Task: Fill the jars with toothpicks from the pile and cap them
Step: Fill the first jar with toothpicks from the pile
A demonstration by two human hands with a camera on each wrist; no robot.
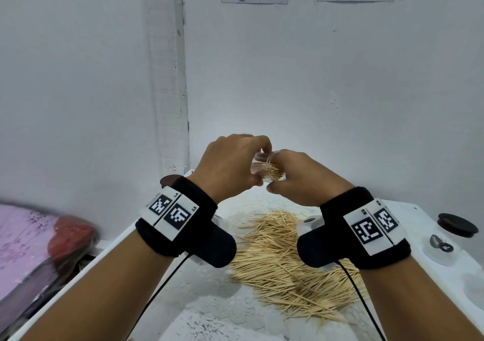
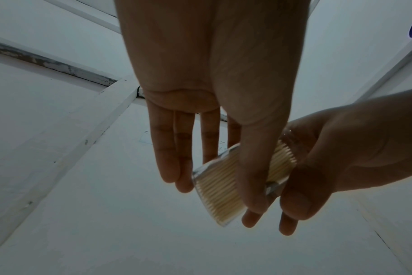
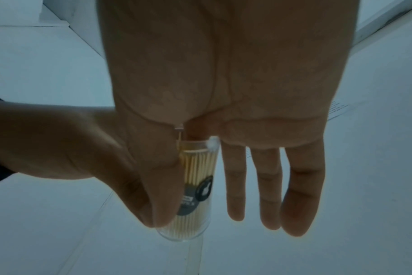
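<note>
You have the clear plastic toothpick jar (image 1: 265,169) lifted between your two hands, above and beyond the loose pile of toothpicks (image 1: 293,259) on the white table (image 1: 429,275). Your left hand (image 1: 233,166) grips the jar's closed end, thumb under the wall and fingers curled over the top. Your right hand (image 1: 301,175) pinches at the open mouth with thumb and forefinger; from the right wrist view its other three fingers (image 3: 268,186) hang straight and idle beside the jar, and a toothpick or two (image 3: 179,136) seems to sit crosswise at the rim, though the light is too poor to be sure. The jar lies tipped on its side, long axis running across from your left hand to your right, mouth toward your right hand and slightly toward you, with the packed toothpicks (image 2: 220,188) lined up along that same axis. Expect it to be light and stiff, but smooth and likely slippery. Because it is open and nearly level, the sticks could slide out if the mouth dips, so hold it round the middle of the wall, near the dark label (image 3: 195,197), and bring the mouth up before you let go with either hand. It looks close to full, so capping seems near; a dark round lid (image 1: 457,224) waits on the table out past your right wrist, beside a second clear jar (image 1: 442,246).
</note>
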